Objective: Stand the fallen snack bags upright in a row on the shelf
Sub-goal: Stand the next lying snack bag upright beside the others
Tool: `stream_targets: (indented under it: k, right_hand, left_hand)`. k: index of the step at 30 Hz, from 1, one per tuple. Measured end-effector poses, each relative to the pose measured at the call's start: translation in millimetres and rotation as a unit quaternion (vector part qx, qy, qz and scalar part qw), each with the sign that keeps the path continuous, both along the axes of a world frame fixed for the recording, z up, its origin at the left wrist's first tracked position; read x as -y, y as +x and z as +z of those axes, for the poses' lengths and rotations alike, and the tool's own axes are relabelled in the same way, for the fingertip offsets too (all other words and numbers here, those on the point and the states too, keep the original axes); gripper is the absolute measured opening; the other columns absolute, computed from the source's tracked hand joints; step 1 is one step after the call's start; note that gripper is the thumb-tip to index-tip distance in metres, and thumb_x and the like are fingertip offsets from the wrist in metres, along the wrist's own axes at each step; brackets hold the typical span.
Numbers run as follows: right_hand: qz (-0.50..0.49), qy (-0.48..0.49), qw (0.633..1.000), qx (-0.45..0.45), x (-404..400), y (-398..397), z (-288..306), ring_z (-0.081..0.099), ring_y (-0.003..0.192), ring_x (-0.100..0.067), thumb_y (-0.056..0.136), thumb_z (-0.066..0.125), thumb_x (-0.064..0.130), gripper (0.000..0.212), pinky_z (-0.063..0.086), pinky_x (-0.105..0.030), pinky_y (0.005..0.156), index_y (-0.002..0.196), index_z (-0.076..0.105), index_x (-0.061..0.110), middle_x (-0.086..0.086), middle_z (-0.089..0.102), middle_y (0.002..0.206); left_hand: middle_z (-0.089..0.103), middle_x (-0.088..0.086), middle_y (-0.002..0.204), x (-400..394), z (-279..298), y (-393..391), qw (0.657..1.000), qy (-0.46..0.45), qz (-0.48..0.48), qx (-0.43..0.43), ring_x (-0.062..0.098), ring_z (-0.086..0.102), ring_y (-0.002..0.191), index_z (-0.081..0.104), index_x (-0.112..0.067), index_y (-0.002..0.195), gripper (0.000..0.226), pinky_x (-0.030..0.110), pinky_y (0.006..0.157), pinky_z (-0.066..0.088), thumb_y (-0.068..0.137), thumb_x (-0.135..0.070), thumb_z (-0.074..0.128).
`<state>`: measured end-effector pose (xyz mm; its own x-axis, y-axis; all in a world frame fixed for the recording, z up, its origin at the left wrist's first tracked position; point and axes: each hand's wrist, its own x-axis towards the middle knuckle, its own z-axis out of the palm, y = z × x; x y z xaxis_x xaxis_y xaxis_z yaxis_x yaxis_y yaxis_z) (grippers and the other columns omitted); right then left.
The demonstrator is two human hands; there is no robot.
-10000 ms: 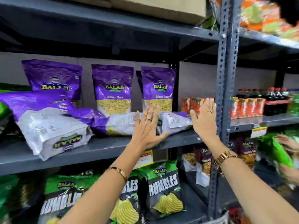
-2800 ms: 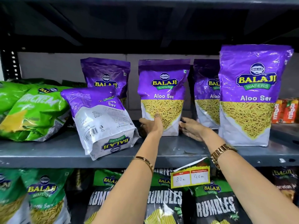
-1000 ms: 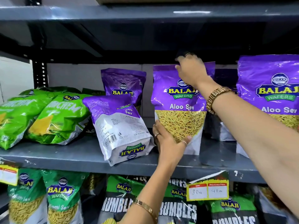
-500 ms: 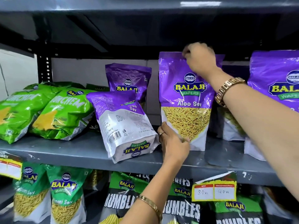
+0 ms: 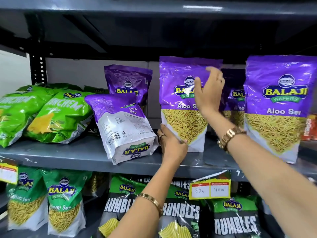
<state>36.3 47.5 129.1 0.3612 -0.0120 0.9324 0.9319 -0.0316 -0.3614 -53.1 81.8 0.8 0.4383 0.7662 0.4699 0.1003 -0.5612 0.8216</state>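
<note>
Grey steel shelving (image 5: 72, 154) standing against a pale wall (image 5: 13, 71); perforated black upright (image 5: 38, 69) rising at left; overhead light glinting off the upper shelf edge (image 5: 202, 8).

Left hand (image 5: 172, 145) steadies upright purple bag (image 5: 178, 100); right hand (image 5: 210, 93) open before it.

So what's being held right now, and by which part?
The left hand grips the upright Aloo Sev bag at its lower left corner. The right hand is open by its front, holding nothing.
</note>
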Motion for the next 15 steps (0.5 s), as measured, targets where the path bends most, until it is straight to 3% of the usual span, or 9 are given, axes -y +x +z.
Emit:
stream_targets:
  k: [3, 6, 10, 15]
  right_hand:
    - [0.006, 0.002, 1.0, 0.023, 7, -1, -41, 0.046, 0.111, -0.034, 0.087, 0.051, 0.017, 0.03, 0.031, -0.029, 0.09, 0.112, 0.051, 0.0, -0.02, 0.053, 0.119]
    - [0.0, -0.021, 0.997, 0.074, 14, -8, -57, 0.05, 0.107, -0.036, 0.083, 0.053, 0.009, 0.024, 0.031, -0.028, 0.091, 0.104, 0.055, -0.002, -0.021, 0.058, 0.113]
    - [0.006, -0.023, 0.995, 0.094, 26, -21, -58, 0.053, 0.104, -0.037, 0.079, 0.052, 0.005, 0.021, 0.03, -0.03, 0.092, 0.097, 0.056, -0.002, -0.021, 0.06, 0.107]
    - [0.039, -0.039, 0.995, 0.087, 33, -28, -62, 0.053, 0.102, -0.035, 0.081, 0.047, 0.004, 0.021, 0.032, -0.024, 0.086, 0.099, 0.056, -0.002, -0.02, 0.06, 0.106]
  left_hand:
    - [-0.001, 0.023, 0.154, 3, 1, -1, 1.0, 0.021, 0.01, -0.003, 0.032, 0.007, 0.143, -0.003, 0.002, 0.144, 0.084, 0.03, 0.113, 0.012, 0.085, -0.009, 0.056]
    - [0.006, 0.025, 0.154, 5, 2, -4, 1.0, 0.029, 0.007, -0.004, 0.032, 0.01, 0.143, 0.0, 0.005, 0.143, 0.083, 0.03, 0.113, 0.013, 0.084, -0.009, 0.057]
    - [0.027, 0.029, 0.144, 12, 6, -9, 0.998, 0.044, 0.018, 0.036, 0.039, 0.027, 0.133, 0.019, 0.008, 0.137, 0.073, 0.038, 0.109, 0.026, 0.079, -0.003, 0.062]
    - [0.012, 0.02, 0.154, 21, 12, -27, 0.991, 0.072, 0.046, 0.106, 0.028, 0.014, 0.143, 0.007, 0.001, 0.144, 0.077, 0.025, 0.113, 0.013, 0.081, 0.009, 0.05]
